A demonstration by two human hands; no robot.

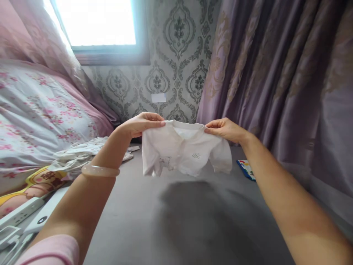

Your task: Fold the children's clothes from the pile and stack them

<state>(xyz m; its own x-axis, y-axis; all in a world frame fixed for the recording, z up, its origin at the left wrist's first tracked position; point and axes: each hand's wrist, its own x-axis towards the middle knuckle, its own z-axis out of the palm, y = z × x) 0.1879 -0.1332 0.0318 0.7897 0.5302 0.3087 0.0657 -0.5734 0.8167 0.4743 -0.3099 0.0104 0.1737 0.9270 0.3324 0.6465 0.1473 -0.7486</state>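
We hold the white garment (190,156) at view centre, collar (190,126) toward 12 o'clock. Our left hand (146,123) pinches its shoulder at 10 o'clock; our right hand (224,129) pinches the opposite shoulder at 2 o'clock. Both arms (93,198) extend from 8 and 4 o'clock. Crumpled clothing (79,152) lies at 9 o'clock.

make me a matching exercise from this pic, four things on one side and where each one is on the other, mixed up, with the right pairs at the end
Things
1. small white top
2. pale bangle
3. power strip
4. blue-edged item

Places
A. partly hidden by the right forearm
B. held up between the left hand and the right hand
C. at the picture's left edge, low down
D. around the left forearm

Right pairs: 1-B, 2-D, 3-C, 4-A
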